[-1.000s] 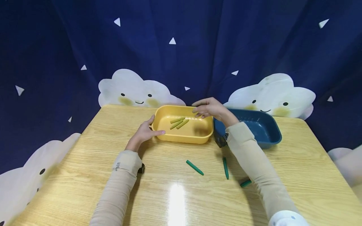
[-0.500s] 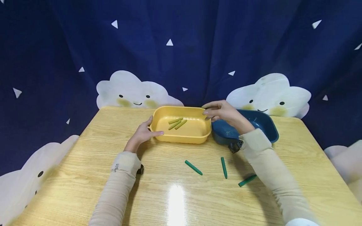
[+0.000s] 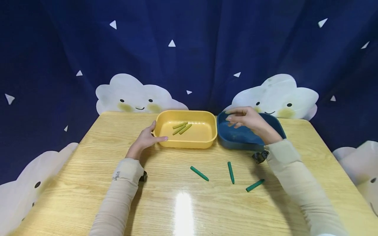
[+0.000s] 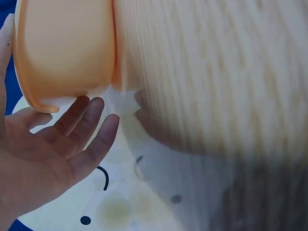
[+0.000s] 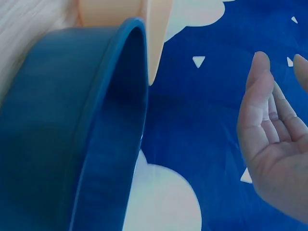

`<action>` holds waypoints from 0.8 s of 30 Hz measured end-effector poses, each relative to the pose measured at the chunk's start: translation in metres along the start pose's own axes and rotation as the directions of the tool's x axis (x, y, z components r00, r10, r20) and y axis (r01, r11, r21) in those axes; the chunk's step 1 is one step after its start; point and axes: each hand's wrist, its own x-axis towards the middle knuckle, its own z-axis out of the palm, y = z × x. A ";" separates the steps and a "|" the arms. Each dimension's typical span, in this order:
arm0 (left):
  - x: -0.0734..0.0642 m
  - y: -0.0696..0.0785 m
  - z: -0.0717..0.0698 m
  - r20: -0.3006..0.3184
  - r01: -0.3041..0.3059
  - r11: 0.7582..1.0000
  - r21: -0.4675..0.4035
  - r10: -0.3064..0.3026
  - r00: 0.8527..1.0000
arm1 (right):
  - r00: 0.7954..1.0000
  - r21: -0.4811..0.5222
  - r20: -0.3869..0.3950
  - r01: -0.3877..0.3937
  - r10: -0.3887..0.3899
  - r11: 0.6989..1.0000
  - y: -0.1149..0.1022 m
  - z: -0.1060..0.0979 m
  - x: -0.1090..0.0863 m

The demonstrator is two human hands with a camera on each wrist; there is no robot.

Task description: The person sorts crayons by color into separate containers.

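Note:
My left hand [image 3: 145, 137] holds the left end of a yellow plastic basin [image 3: 189, 144], its thumb over the front rim and its fingers at the end handle. In the left wrist view, fingers [image 4: 94, 122] spread below the basin's end. Three olive-yellow crayons [image 3: 185, 128] lie inside the basin. My right hand [image 3: 251, 121] hovers above the dark blue basin [image 3: 240, 144], fingers loosely bent with nothing between them. In the right wrist view that hand [image 5: 274, 125] is apart from the blue rim. Three green crayons [image 3: 199, 173] lie on the table in front.
The two basins stand side by side at the back of the wooden table [image 3: 165, 203]. Behind them hangs a navy curtain [image 3: 200, 49] with cloud faces and white triangles. A small black device [image 3: 260, 157] sits at the right wrist.
My right hand has moved right, from over the yellow basin's right rim to above the blue basin. The left hand stays on the yellow basin. The view has shifted slightly.

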 end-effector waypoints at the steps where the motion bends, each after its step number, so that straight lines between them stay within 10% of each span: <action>1: 0.000 0.000 -0.001 0.003 0.003 1.000 0.013 -0.003 1.000 | 1.000 -0.005 -0.003 -0.002 0.002 1.000 0.002 -0.002 -0.001; 13: -0.006 0.009 -0.011 -0.046 -0.063 0.992 0.106 0.068 0.997 | 0.996 -0.058 -0.064 -0.071 0.067 0.996 0.027 -0.033 -0.030; 24: -0.028 0.020 -0.011 -0.235 -0.265 0.954 0.142 0.293 0.927 | 0.978 -0.144 -0.177 -0.134 0.108 0.980 0.050 -0.058 -0.061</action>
